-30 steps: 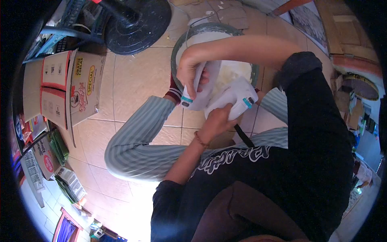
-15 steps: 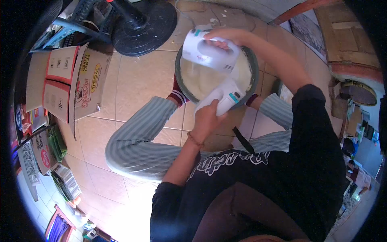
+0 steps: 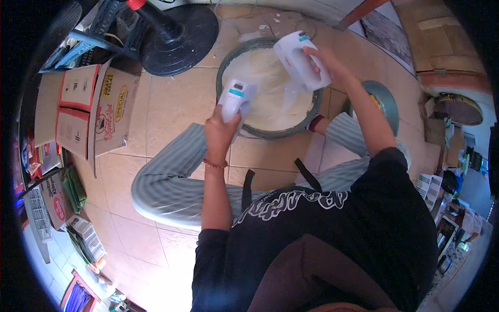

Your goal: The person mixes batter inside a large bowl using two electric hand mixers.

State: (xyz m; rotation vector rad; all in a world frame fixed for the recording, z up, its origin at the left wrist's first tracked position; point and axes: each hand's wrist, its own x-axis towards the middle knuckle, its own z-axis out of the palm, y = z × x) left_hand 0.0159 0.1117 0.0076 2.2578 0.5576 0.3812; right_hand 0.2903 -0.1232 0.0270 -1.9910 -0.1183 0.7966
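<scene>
On the tiled floor between my legs stands a large round tub (image 3: 270, 130) of pale, creamy mixture (image 3: 265, 106). My left hand (image 3: 222, 128) is wrapped round the handle of a white hand mixer (image 3: 232, 102) at the tub's left side. A second white mixer (image 3: 297, 61) is gripped by my right hand (image 3: 323, 60) over the tub's upper right part. The lower ends of both mixers are blurred or hidden, so their contact with the mixture cannot be made out.
A green-grey bowl (image 3: 387, 101) with yellow contents sits right of the tub. An open cardboard box (image 3: 117, 106) stands at the left, and a round black stand base (image 3: 195, 41) behind it. Another person (image 3: 470, 224) is at the far right.
My left hand and its mixer have moved left and up to the tub's left side. My right hand has moved right with the other mixer, which is turned differently. More of the mixture shows.
</scene>
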